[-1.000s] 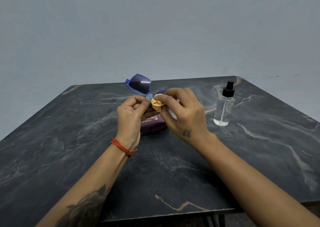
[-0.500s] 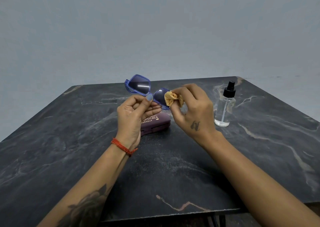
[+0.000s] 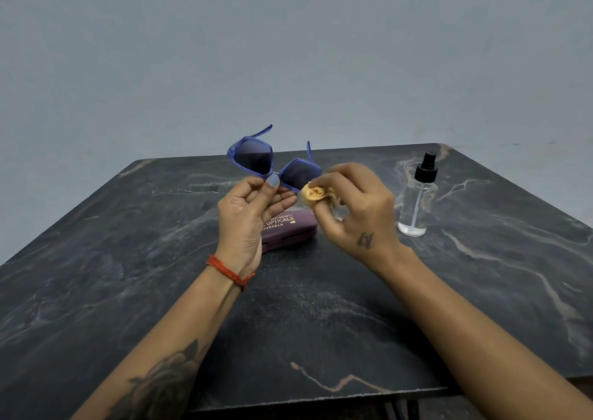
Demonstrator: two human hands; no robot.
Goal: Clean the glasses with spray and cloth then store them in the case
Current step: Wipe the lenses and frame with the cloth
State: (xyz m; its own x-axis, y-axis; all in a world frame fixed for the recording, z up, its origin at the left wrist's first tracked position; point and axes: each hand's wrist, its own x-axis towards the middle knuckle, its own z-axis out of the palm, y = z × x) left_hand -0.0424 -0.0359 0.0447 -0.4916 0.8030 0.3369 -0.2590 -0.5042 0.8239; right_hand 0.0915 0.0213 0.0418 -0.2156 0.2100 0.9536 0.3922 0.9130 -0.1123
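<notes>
My left hand point(image 3: 248, 214) pinches the blue-framed sunglasses point(image 3: 256, 159) at the bridge and holds them up above the table, dark lenses facing me, temples pointing away. My right hand point(image 3: 356, 209) grips a bunched orange cloth point(image 3: 313, 194) right beside the lower edge of the right lens. The closed purple glasses case point(image 3: 290, 230) lies on the table under my hands, partly hidden by the left palm. A clear spray bottle point(image 3: 417, 201) with a black nozzle stands upright to the right.
The dark marble table point(image 3: 128, 275) stretches wide to both sides, with its front edge close to me. A plain grey wall rises behind the far edge.
My right hand with the cloth slid off the right lens toward its lower right edge. The left hand tilted the sunglasses up, so both lenses and the temples now show.
</notes>
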